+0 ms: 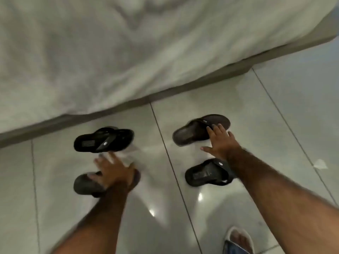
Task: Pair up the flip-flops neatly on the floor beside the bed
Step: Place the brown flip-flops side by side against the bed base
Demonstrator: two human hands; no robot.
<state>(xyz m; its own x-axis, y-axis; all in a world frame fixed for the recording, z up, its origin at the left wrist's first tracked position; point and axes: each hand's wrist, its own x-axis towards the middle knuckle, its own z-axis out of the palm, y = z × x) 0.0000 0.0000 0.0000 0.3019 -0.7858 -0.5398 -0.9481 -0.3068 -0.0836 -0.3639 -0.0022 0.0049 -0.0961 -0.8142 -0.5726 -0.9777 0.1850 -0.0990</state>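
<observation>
Now both hands reach, fingers spread, gripping nothing: left hand (114,170) over the near-left flip-flop (86,184), right hand (221,142) touching the far-right flip-flop (200,129); next, grasp and match 2 pairs.

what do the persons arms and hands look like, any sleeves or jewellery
Both forearms are bare up to the frame edge, with no sleeves in view. The left hand and right hand wear no gloves, and no watch, bracelet or ring is visible, though the left hand is blurred. The forearms are hairy, and the fingers look bare too.

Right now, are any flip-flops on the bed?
No, all four flip-flops lie on the tiled floor beside the bed.
</observation>
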